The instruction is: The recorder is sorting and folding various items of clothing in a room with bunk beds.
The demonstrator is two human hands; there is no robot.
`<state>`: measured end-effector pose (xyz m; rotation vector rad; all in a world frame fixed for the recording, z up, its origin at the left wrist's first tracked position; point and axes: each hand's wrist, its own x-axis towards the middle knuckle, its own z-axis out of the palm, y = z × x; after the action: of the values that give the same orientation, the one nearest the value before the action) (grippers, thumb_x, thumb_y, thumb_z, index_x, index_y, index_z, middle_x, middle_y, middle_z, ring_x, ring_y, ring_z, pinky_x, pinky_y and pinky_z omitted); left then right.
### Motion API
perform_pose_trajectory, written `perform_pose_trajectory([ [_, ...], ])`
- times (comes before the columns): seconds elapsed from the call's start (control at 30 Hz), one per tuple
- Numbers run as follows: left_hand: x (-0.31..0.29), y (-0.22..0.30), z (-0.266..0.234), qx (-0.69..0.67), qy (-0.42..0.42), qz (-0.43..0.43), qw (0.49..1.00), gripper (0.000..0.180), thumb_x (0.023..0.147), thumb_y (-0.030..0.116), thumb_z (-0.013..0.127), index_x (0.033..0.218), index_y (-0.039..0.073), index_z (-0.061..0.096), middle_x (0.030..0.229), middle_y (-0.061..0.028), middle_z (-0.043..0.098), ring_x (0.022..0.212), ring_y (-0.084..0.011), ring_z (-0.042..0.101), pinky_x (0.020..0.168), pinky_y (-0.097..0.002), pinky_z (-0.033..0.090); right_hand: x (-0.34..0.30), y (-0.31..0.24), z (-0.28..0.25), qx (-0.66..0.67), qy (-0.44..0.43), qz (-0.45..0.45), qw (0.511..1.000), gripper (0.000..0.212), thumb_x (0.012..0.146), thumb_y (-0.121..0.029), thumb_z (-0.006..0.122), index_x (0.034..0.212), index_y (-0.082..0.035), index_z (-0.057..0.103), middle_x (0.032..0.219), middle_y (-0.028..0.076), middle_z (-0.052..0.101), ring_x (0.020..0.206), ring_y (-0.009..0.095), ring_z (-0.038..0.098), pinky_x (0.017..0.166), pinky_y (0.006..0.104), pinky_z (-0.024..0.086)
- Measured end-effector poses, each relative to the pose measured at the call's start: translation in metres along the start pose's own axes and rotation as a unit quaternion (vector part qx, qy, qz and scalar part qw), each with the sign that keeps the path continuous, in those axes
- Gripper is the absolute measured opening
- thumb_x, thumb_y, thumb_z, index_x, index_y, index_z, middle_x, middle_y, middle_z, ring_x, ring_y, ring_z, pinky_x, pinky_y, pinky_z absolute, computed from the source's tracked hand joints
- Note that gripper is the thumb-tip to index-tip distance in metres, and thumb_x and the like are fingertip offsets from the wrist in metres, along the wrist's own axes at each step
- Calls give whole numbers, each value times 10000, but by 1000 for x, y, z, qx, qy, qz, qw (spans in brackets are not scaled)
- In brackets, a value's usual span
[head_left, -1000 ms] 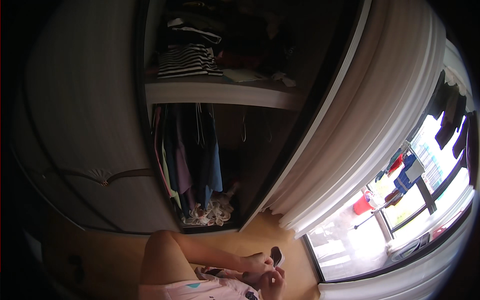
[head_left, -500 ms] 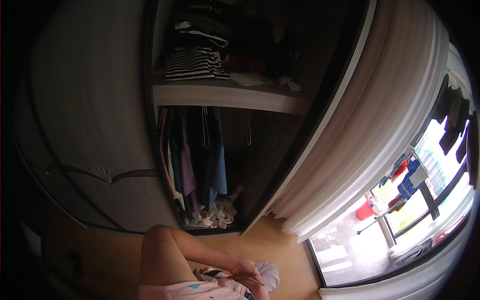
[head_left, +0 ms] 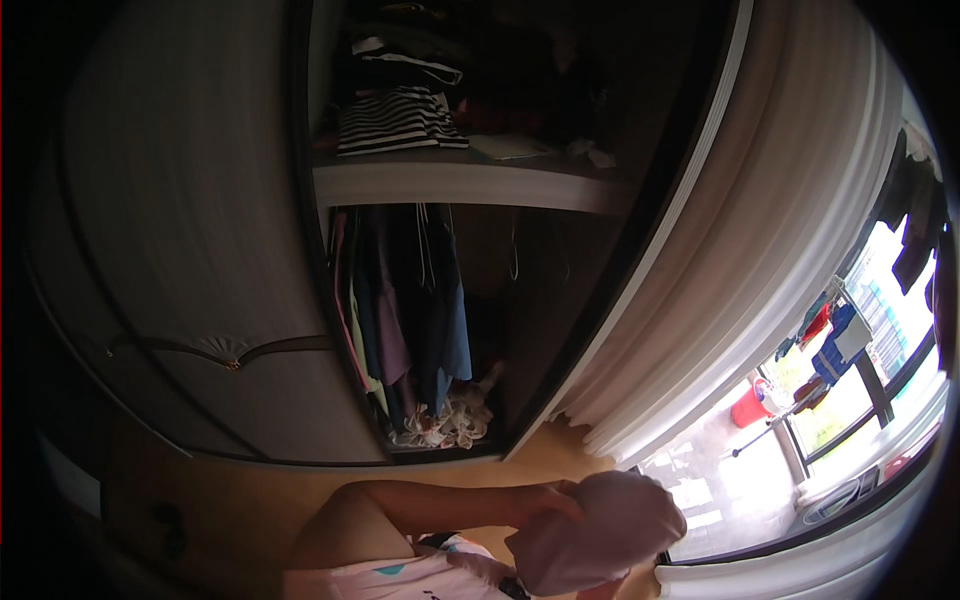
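Note:
My left arm comes out of a pale pink patterned sleeve and bends at the elbow. My left hand (head_left: 556, 500) is closed on the upper left edge of a mauve-grey cloth (head_left: 605, 535). The cloth is bunched and rounded at its right end; I cannot make out what kind of piece it is. It is held up in front of my body, over the brown floor. Behind and below the cloth only a sliver of skin shows, likely my right hand (head_left: 608, 586); its fingers are hidden.
An open wardrobe stands ahead. Its shelf (head_left: 470, 187) bears folded clothes, among them a striped garment (head_left: 400, 122). Below are hanging clothes (head_left: 400, 310) and a pale heap (head_left: 450, 422). A white curtain (head_left: 720, 270) hangs at right, beside a bright balcony with a red bucket (head_left: 750, 405).
The mauve-grey cloth has risen and moved right, and much more of it shows. My left hand has shifted right with it. The view has turned slightly.

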<state>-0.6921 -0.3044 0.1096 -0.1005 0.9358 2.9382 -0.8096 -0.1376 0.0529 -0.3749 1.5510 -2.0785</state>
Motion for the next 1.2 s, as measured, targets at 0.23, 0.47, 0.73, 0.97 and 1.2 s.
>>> perform_pose_trajectory([
  [0.23,17,-19,-13,409,170,164,881,533,743,171,660,1206,0,459,1138,-105,551,1062,-162,507,937,-283,372,7,22,-11,195,-157,100,963,516,892,-409,440,1287,-81,395,1277,106,441,1145,246,431,897,359,395],
  [0.47,5,-6,3,400,117,50,908,560,771,285,667,1209,0,465,1087,-90,574,998,-157,530,886,-275,397,8,39,-26,369,-304,205,854,525,893,-421,430,1295,-86,384,1281,104,440,1148,249,433,880,368,415],
  [0.73,-46,91,20,427,268,92,859,520,747,358,687,1085,-13,551,1003,-103,605,931,-183,568,820,-305,445,0,18,-24,513,-435,290,681,534,893,-433,421,1302,-92,374,1285,101,439,1151,253,435,863,378,434],
  [0.97,-111,300,67,103,321,666,666,656,762,279,667,1254,-12,348,1213,-159,454,1076,-272,485,892,-419,437,-2,11,-35,268,-185,304,895,396,905,-365,427,1170,-81,502,1125,62,562,909,187,573,680,324,498],
  [1.2,-116,426,5,-24,399,767,502,515,808,242,611,1186,-35,399,1148,-135,503,979,-223,549,790,-360,502,-5,34,-50,278,-144,315,896,304,889,-311,477,1083,-89,550,1016,32,604,797,173,582,633,297,478],
])
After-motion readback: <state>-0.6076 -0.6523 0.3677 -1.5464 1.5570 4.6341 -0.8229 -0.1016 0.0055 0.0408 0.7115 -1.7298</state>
